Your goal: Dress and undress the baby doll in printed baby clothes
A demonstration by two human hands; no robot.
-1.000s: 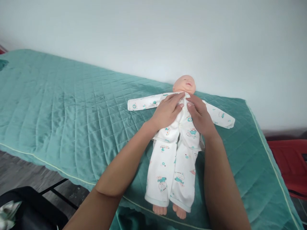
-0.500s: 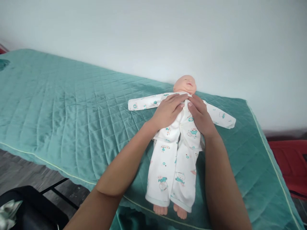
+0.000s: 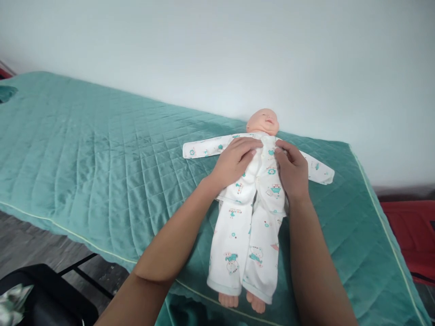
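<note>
A baby doll [image 3: 263,121] lies on its back, its head towards the wall and its bare feet towards me. It wears a white printed top [image 3: 271,171] and matching trousers [image 3: 232,242], with both sleeves spread out sideways. My left hand [image 3: 236,158] rests flat on the chest of the top, fingers stretched out. My right hand [image 3: 292,168] lies along the other side of the chest, fingers slightly bent and apart, nothing held. The doll's own hands are hidden inside the sleeves.
A green quilted cover [image 3: 102,158] lies over the bed, which stands against a white wall [image 3: 217,50]. A red chair-like object [image 3: 409,235] is at the right. At lower left is a black object [image 3: 50,294] with a crumpled, pale item [image 3: 15,299] on it.
My right hand has moved to the right, from the middle of the chest to its side. The left hand has shifted slightly left, so more of the top's front shows between them.
</note>
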